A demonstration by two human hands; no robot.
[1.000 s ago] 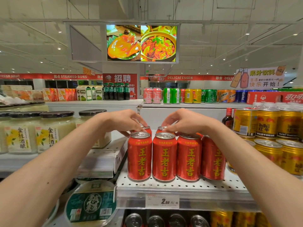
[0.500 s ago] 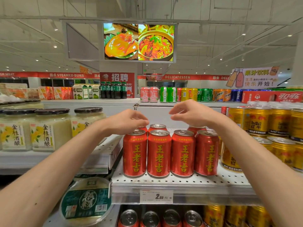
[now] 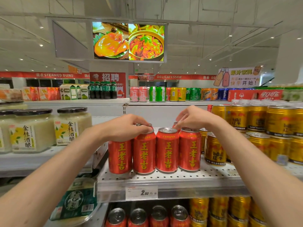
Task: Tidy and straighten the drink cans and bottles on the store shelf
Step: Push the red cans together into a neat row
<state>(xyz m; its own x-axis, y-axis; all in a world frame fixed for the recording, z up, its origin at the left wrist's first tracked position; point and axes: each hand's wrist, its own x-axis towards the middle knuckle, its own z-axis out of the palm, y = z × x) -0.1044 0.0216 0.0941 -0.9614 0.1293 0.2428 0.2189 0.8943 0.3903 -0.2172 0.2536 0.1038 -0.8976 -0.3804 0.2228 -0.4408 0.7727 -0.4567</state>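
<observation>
Your left hand point(image 3: 126, 128) sits curled over the tops at the left end of the front row of four red aluminium herbal-tea cans with yellow characters point(image 3: 167, 150), fingertips pinching the rim of a second-row red can point(image 3: 145, 125) just behind. Your right hand point(image 3: 196, 119) has its fingers curled down on the other rear red can point(image 3: 176, 125), behind the gap between the two right-hand front cans; whether it's a full grip or just fingertips on the rim, can't tell. The cans stand on the perforated grey metal shelf point(image 3: 172, 177), front row upright and touching, labels roughly facing out. Suggest: draw both rear cans forward together, low and straight, until they butt against the front row. Don't lift, just slide. Watch your left palm: it's resting over the leftmost can point(image 3: 120, 157), easy to knock. Stay clear of the gold energy-drink cans point(image 3: 214, 149) just beside on the right. Then twist labels square to the price tag point(image 3: 141, 192).
</observation>
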